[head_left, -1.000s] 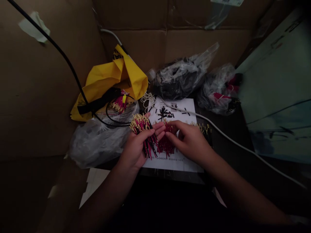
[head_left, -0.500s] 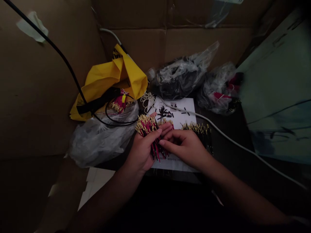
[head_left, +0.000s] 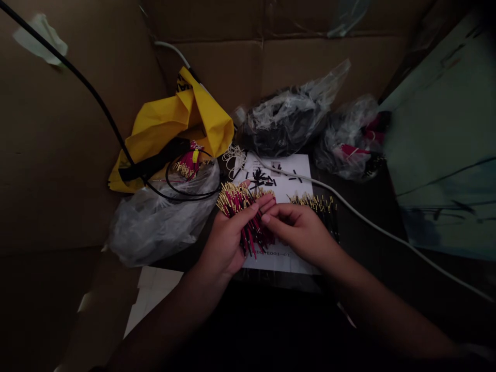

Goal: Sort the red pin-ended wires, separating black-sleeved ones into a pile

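My left hand point(head_left: 228, 237) is wrapped round a thick bundle of red and black wires point(head_left: 234, 199) with gold-coloured metal ends pointing up and away. Its thumb lies across the bundle. Just right of it, my right hand point(head_left: 300, 227) is closed in a pinch, thumb against forefinger, close to the left fingertips and the wires. What the pinch holds, if anything, is too small and dark to make out. Beyond the hands lie short black tube pieces point(head_left: 261, 179) on a printed white sheet point(head_left: 302, 165). More black wires with gold ends point(head_left: 318, 204) rest behind my right hand.
At the left are a yellow bag point(head_left: 155, 121), a clear plastic bag point(head_left: 163, 222) and another red wire bundle point(head_left: 188, 163). Bags of dark material point(head_left: 287, 124) and red wires point(head_left: 344, 144) stand at the back. A grey cable point(head_left: 364, 212) crosses the dark table; cardboard walls point(head_left: 217, 62) surround it.
My right hand has shifted slightly right, its thumb tip a little farther from the bundle. The left hand still grips the wires. The whole view has moved slightly.
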Demonstrator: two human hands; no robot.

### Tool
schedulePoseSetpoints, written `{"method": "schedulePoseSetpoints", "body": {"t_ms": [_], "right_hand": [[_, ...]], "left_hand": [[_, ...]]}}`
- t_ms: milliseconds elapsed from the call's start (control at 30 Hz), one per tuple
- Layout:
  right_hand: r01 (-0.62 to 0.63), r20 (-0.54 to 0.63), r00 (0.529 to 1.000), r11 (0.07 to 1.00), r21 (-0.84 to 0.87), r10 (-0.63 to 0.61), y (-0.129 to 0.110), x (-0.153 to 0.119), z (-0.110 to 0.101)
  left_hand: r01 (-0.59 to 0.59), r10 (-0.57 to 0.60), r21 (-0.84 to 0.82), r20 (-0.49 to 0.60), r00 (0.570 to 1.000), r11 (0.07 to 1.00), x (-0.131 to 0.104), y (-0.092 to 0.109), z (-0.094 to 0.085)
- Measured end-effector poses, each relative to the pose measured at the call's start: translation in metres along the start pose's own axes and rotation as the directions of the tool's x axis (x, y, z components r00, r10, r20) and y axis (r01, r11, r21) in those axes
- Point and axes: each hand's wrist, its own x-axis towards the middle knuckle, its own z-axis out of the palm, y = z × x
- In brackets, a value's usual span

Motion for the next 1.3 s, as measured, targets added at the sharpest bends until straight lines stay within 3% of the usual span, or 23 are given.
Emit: {"method": "schedulePoseSetpoints", "body": {"t_ms": [100, 367, 900, 1300], "right_hand": [[-0.039, -0.018, 0.999, 0.999, 0.029, 0.04, -0.001, 0.001, 0.0], [0.026, -0.175, 0.983, 0.989, -0.146, -0.052, 0.002, -0.001, 0.001], [-0.034, -0.17, 0.985, 0.995, -0.098, 0.017, 0.002, 0.0, -0.001], [0.017, -0.173, 0.984, 0.985, -0.17, -0.047, 0.001, -0.003, -0.004]], "left_hand": [[0.001, -0.001, 0.002, -0.022, 1.0, 1.0, -0.001, -0.001, 0.002], [-0.001, 0.001, -0.001, -0.02, 1.0, 1.0, 0.002, -0.005, 0.008], [-0.028, 0.029, 0.008, -0.047, 0.998, 1.0, 0.0, -0.015, 0.016], [-0.017, 0.017, -0.011, -0.061, 0.998, 1.0, -0.001, -0.016, 0.021]]}}
